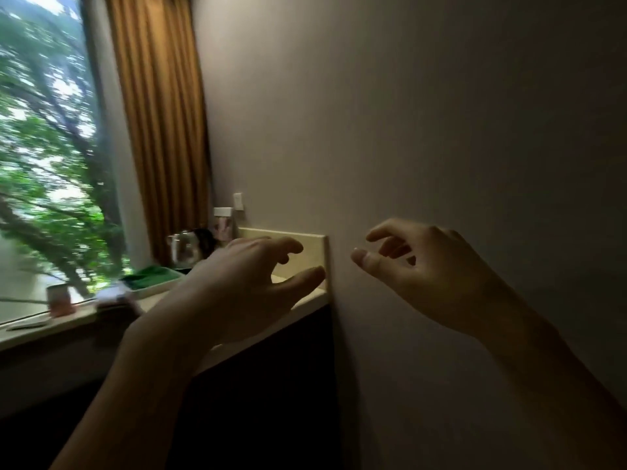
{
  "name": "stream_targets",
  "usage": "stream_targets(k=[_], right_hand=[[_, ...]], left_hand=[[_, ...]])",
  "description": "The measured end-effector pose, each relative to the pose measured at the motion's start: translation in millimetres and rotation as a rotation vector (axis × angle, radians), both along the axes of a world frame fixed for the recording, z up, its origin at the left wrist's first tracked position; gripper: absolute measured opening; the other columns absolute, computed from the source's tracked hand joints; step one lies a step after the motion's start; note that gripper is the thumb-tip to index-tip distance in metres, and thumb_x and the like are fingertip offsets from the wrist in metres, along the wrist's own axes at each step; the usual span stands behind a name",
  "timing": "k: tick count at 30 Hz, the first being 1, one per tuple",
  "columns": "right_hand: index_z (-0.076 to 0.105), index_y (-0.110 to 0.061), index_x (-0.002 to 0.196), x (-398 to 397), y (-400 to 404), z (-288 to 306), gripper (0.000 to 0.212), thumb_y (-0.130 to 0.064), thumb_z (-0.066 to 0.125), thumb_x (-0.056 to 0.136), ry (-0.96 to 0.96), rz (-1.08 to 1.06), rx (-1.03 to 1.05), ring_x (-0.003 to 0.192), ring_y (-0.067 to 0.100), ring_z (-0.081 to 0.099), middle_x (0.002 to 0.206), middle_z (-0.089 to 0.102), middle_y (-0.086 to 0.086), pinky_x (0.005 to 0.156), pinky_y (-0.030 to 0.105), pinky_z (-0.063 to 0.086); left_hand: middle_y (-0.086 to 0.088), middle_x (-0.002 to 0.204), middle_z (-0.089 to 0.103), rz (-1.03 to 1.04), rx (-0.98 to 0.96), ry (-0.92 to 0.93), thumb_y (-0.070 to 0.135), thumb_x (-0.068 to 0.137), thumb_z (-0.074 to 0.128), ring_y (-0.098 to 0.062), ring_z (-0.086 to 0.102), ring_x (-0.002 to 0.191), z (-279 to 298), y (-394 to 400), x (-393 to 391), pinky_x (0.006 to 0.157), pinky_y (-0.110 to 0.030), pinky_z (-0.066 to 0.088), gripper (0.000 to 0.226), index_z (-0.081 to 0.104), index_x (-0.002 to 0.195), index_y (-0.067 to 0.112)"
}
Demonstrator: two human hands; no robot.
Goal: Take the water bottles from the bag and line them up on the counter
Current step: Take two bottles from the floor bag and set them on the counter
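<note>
Honestly, zero water bottles and zero bags show up here, so where they are I can't tell; they're out of view. My guess is this is the very start or a gap between fetches, nothing lined up yet. The pale cream stone bench along the window shows a bare corner by the wall. Two bare hands float above it: the left hand and the right hand, both with a loose, released grip, fingers curled around nothing. Next move probably calls for looking for the bag and reaching in. Other stuff on the bench: one green flat tray, one clear glass kettle, one small blurry reddish cup.
</note>
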State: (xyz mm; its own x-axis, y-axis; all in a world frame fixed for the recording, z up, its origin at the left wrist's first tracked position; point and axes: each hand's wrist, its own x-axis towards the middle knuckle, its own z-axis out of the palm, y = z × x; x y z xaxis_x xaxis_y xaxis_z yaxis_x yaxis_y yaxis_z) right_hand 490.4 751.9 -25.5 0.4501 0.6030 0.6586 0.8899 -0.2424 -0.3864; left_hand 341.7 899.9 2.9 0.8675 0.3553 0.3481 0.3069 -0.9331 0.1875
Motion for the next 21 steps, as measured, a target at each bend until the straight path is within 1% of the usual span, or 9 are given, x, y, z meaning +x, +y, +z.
stream_targets(k=[3, 5, 7, 8, 11, 13, 16, 18, 21], right_hand=[[0.059, -0.03, 0.118, 25.6, -10.4, -5.4, 0.048, -0.061, 0.051, 0.083, 0.023, -0.116, 0.002, 0.093, 0.008, 0.061, 0.103, 0.064, -0.009, 0.079, 0.031, 0.055], [0.061, -0.03, 0.115, 42.4, -16.4, -8.0, 0.047, -0.062, 0.051, 0.081, 0.041, -0.193, 0.025, 0.091, 0.007, 0.061, 0.099, 0.064, -0.01, 0.077, 0.029, 0.054], [0.061, -0.032, 0.111, 57.2, -21.8, -11.3, 0.042, -0.061, 0.052, 0.082, 0.05, -0.265, 0.056, 0.089, 0.003, 0.06, 0.096, 0.064, -0.012, 0.071, 0.024, 0.052], [0.062, -0.032, 0.109, 64.6, -24.1, -13.2, 0.04, -0.06, 0.053, 0.082, 0.049, -0.305, 0.07, 0.088, 0.002, 0.06, 0.094, 0.064, -0.013, 0.07, 0.022, 0.051], [0.063, -0.032, 0.107, 87.3, -31.3, -18.8, 0.035, -0.057, 0.055, 0.083, 0.071, -0.42, 0.093, 0.085, 0.001, 0.062, 0.093, 0.065, -0.014, 0.07, 0.02, 0.052], [0.065, -0.031, 0.106, 102.8, -33.4, -24.3, 0.034, -0.056, 0.056, 0.084, 0.098, -0.483, 0.083, 0.085, 0.001, 0.062, 0.092, 0.066, -0.013, 0.071, 0.017, 0.052], [0.065, -0.029, 0.105, 129.4, -31.1, -36.5, 0.033, -0.054, 0.057, 0.085, 0.121, -0.571, 0.08, 0.084, 0.0, 0.063, 0.09, 0.067, -0.013, 0.072, 0.018, 0.053], [0.065, -0.03, 0.106, 136.2, -30.3, -43.4, 0.033, -0.054, 0.057, 0.085, 0.16, -0.596, 0.066, 0.083, -0.001, 0.063, 0.089, 0.066, -0.014, 0.071, 0.017, 0.053], [0.064, -0.03, 0.105, 150.4, -26.2, -59.4, 0.034, -0.055, 0.057, 0.083, 0.205, -0.667, 0.046, 0.083, 0.001, 0.063, 0.087, 0.065, -0.013, 0.075, 0.024, 0.056]], left_hand=[[0.01, 0.138, 0.054, -0.098, -0.001, -0.021, 0.08, 0.058, 0.024, -0.011, 0.049, 0.127, -7.2, 1.4, 42.3, 0.104, -0.037, 0.045, 0.096, 0.043, 0.141, 0.035], [0.011, 0.136, 0.055, -0.165, -0.011, -0.04, 0.082, 0.058, 0.023, -0.011, 0.049, 0.125, -14.4, 4.1, 71.2, 0.103, -0.039, 0.046, 0.096, 0.044, 0.14, 0.037], [0.012, 0.133, 0.056, -0.235, -0.012, -0.047, 0.083, 0.06, 0.023, -0.009, 0.051, 0.122, -22.0, 7.4, 101.4, 0.101, -0.037, 0.047, 0.095, 0.045, 0.14, 0.038], [0.013, 0.132, 0.057, -0.269, -0.015, -0.047, 0.082, 0.061, 0.024, -0.008, 0.052, 0.119, -25.2, 9.5, 117.3, 0.099, -0.034, 0.047, 0.093, 0.045, 0.14, 0.038], [0.014, 0.134, 0.054, -0.368, -0.051, -0.02, 0.073, 0.079, 0.037, -0.007, 0.051, 0.118, -35.0, 12.6, 166.9, 0.096, -0.026, 0.043, 0.071, 0.041, 0.141, 0.04], [0.015, 0.137, 0.052, -0.432, -0.082, 0.022, 0.072, 0.082, 0.039, -0.007, 0.051, 0.119, -44.2, 14.2, 198.7, 0.098, -0.028, 0.044, 0.068, 0.039, 0.142, 0.041], [0.016, 0.137, 0.053, -0.532, -0.12, 0.068, 0.076, 0.079, 0.038, -0.006, 0.053, 0.117, -58.2, 18.6, 244.4, 0.1, -0.033, 0.047, 0.072, 0.039, 0.142, 0.042], [0.017, 0.136, 0.053, -0.567, -0.137, 0.062, 0.077, 0.078, 0.037, -0.005, 0.053, 0.116, -65.4, 21.6, 260.9, 0.098, -0.03, 0.046, 0.072, 0.039, 0.142, 0.043], [0.018, 0.134, 0.054, -0.627, -0.168, 0.079, 0.078, 0.076, 0.035, -0.004, 0.054, 0.114, -79.3, 29.1, 287.7, 0.097, -0.031, 0.047, 0.074, 0.041, 0.14, 0.043]])
